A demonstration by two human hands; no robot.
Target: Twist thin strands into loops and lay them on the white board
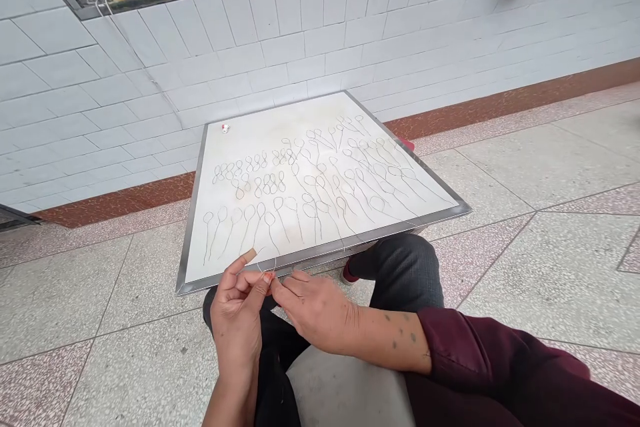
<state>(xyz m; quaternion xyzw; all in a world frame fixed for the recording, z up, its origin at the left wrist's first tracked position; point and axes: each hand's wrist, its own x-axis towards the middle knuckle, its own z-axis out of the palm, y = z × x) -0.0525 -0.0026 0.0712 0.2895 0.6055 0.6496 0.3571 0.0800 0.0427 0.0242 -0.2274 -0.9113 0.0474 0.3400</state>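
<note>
In the head view, my left hand [239,307] and my right hand [317,307] meet over my lap, just off the table's near edge. Between their fingertips is a thin wire loop [275,265], pinched at its base. The left thumb presses against curled fingers, and a tan wrap covers its raised fingertip. Something orange-red shows at the pinch; I cannot make out what it is. My right thumb and forefinger close on the same spot. Beyond the hands, rows of single-loop wires [270,219] with long tails lie on the white tabletop [280,117].
Several wires twisted into figure-eights [239,167] lie at the table's left middle. A small red-and-white object [225,128] sits near the far left corner. The table's grey metal rim [187,240] borders the top. A tiled wall [320,33] stands behind it.
</note>
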